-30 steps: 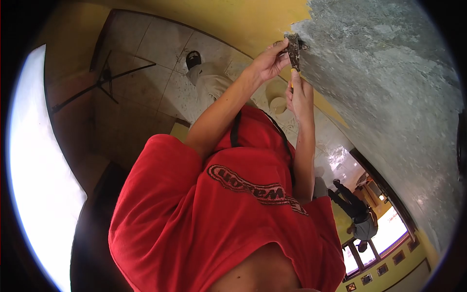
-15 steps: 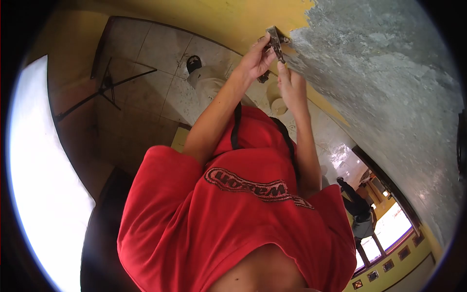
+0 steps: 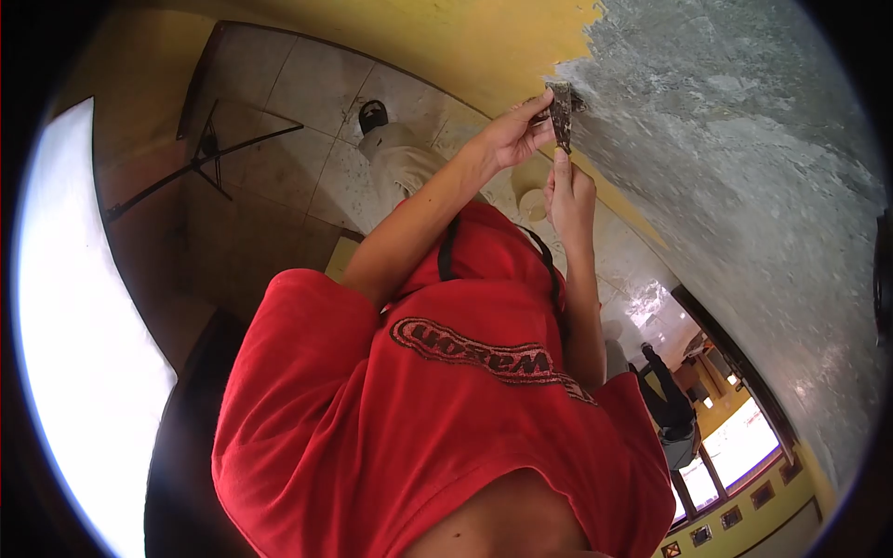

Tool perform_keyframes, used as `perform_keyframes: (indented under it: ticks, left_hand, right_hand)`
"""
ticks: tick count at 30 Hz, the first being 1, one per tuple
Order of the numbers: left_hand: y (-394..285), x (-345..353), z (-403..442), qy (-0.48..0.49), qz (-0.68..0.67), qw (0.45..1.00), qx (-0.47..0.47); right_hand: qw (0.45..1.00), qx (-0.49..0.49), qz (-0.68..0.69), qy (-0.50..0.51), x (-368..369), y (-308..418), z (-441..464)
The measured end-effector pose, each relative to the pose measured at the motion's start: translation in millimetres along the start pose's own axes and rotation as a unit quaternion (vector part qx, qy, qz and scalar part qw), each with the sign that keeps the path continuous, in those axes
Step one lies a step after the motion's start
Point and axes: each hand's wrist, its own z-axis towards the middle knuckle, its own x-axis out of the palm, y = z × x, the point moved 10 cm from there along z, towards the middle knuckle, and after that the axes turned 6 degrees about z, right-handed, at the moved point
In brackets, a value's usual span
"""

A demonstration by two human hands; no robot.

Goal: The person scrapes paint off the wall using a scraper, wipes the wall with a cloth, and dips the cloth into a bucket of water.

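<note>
My right hand [image 3: 570, 200] is closed around the handle of a putty knife [image 3: 561, 116], its dark, smeared blade pointing up toward the wall. Close beside it, my left hand [image 3: 519, 133] is closed, with the thumb at the blade's left edge. A dark piece [image 3: 579, 99] shows behind the blade, mostly hidden; I cannot tell whether it is a second tool in my left hand. Both hands are in front of the wall, where yellow paint [image 3: 521, 46] meets a rough grey patch [image 3: 707, 121].
A pale round container [image 3: 533, 203] stands on the tiled floor [image 3: 316, 79] below my hands. A black tripod [image 3: 206, 153] is at the left. Another person [image 3: 674, 409] is at the far right, near bright windows [image 3: 744, 437].
Both hands and the putty knife have moved slightly right and down in the view. The blade has turned more upright, showing more of its flat face.
</note>
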Motion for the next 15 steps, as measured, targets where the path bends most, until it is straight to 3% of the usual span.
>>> perform_keyframes:
  ticks: [7, 12, 15]
  left_hand:
    - [5, 1, 2, 0.003, -0.064, 0.998, 0.008]
    - [-12, 0, -2, 0.004, 0.005, 1.000, 0.029]
    - [-18, -2, -5, 0.000, 0.034, 0.999, 0.027]
  right_hand:
    - [0.999, 0.023, -0.022, 0.030, 1, 8, 1]
    - [0.996, 0.025, -0.072, 0.047, 7, 10, 5]
    - [0.998, 0.040, 0.024, 0.040, 10, 1, 3]
